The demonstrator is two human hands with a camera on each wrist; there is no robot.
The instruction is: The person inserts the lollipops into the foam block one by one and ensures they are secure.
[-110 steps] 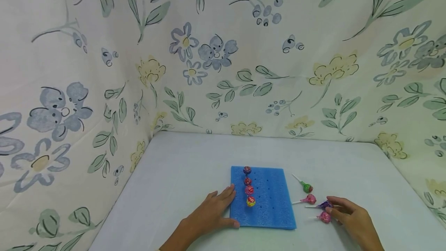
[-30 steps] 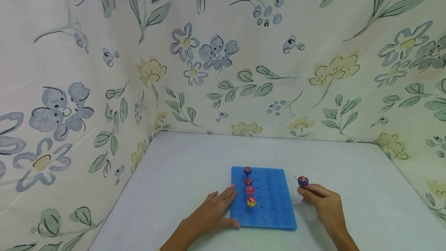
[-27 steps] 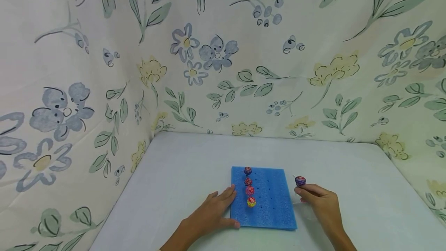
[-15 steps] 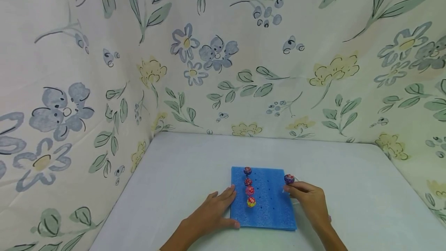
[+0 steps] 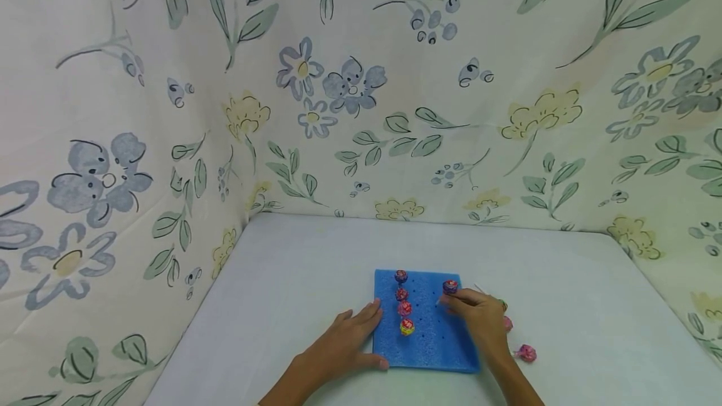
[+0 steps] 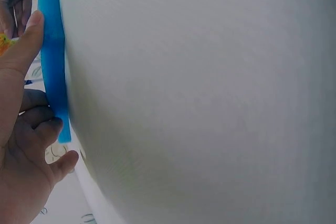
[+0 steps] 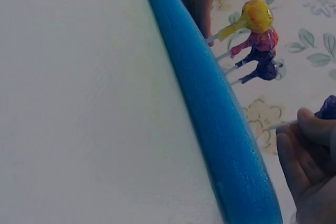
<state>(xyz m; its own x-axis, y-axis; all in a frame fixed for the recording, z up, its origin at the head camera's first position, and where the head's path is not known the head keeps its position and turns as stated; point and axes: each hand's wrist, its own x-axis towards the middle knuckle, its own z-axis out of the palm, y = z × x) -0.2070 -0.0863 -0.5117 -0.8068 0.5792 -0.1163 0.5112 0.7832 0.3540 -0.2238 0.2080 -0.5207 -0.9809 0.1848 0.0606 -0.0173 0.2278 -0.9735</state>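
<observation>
Above the blue foam board (image 5: 430, 337), pinching a purple lollipop (image 5: 450, 286) by its stick with the right hand (image 5: 479, 318); at the board's left edge, touching with relaxed, spread fingers of the left hand (image 5: 346, 338).

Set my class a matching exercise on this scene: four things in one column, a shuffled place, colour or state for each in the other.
1. Left hand
2. Foam
3. Right hand
4. Yellow lollipop

A. pinches a purple lollipop
B. stuck in, stick down
C. touches a slab's edge
D. blue, flat on the table

Pairs: 1-C, 2-D, 3-A, 4-B
</observation>
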